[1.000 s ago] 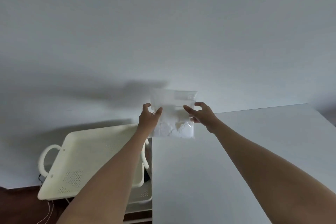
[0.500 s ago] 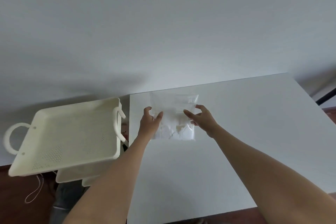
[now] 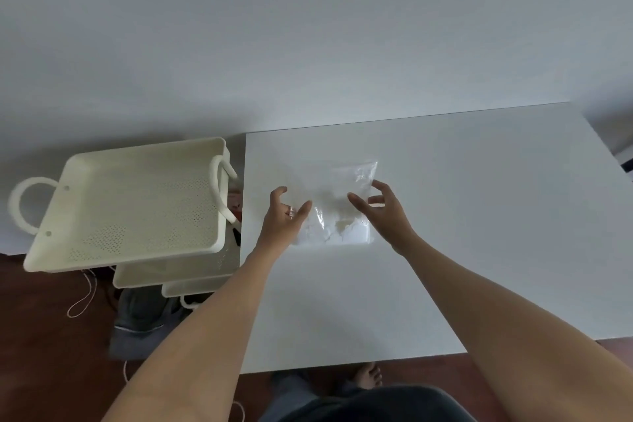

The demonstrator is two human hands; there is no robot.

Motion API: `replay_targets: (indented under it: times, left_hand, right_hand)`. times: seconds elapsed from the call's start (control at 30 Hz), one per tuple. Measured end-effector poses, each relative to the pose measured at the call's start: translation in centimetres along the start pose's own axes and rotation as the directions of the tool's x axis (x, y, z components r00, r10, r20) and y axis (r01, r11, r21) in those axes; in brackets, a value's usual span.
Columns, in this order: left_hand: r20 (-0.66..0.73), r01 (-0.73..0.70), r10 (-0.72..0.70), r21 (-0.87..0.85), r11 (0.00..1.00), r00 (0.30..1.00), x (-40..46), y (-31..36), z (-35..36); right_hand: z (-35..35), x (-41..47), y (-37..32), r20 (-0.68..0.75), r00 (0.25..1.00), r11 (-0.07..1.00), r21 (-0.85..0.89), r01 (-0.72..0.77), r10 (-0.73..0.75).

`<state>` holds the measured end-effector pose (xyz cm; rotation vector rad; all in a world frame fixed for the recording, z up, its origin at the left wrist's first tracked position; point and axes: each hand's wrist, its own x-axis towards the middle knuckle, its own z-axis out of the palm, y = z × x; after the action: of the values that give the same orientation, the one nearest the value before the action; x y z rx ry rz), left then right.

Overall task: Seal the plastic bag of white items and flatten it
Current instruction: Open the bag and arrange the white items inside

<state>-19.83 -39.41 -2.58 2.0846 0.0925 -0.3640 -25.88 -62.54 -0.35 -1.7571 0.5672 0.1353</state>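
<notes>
A clear plastic bag with white items bunched in its lower half lies flat on the white table, its mouth pointing to the far side. My left hand is at the bag's left edge, fingers apart, thumb touching the plastic. My right hand is over the bag's right side, fingers spread and thumb resting on the bag. Neither hand is closed around it.
A cream tiered cart with a perforated top tray and loop handles stands just left of the table. A white wall rises behind both. Dark wooden floor, cords and my foot show below the table's near edge.
The view has tilted down. The bag, held upright between both hands a second ago, now lies on the table, and my fingers have opened off it.
</notes>
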Motion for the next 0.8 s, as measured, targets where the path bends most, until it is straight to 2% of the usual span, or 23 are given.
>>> replay_targets:
  times: [0.27, 0.4, 0.53, 0.6, 0.7, 0.8]
  left_hand:
    - [0.054, 0.009, -0.008, -0.02, 1.0, 0.999, -0.6, 0.8, -1.9]
    - [0.068, 0.008, -0.008, 0.004, 1.0, 0.998, -0.7, 1.6, -2.8]
    - [-0.061, -0.121, 0.13, 0.143, 0.982, 0.99, -0.6, 3.7, -4.3]
    - [-0.111, -0.098, 0.118, 0.17, 0.981, 0.987, 0.0, 4.8, -5.1]
    - [-0.119, -0.141, 0.163, 0.173, 0.975, 0.979, 1.2, 6.3, -5.8]
    - [-0.06, -0.222, 0.237, 0.188, 0.957, 0.97, 1.9, 8.1, -5.9]
  right_hand:
    - [0.7, -0.1, -1.6, -0.047, 0.999, 0.995, 0.101, -0.01, 0.014]
    - [0.7, 0.0, -2.3, -0.082, 0.996, 0.997, 0.071, -0.022, 0.028]
    - [0.0, -0.2, -3.2, -0.112, 0.993, 0.998, 0.044, -0.038, 0.043]
    - [-0.5, -0.4, -3.5, -0.077, 0.995, 0.996, 0.058, -0.061, 0.066]
    - [-1.2, -0.5, -3.5, 0.004, 0.998, 0.993, 0.098, -0.063, 0.063]
    - [-1.5, -0.8, -3.6, 0.021, 0.998, 0.993, 0.1, -0.06, 0.059]
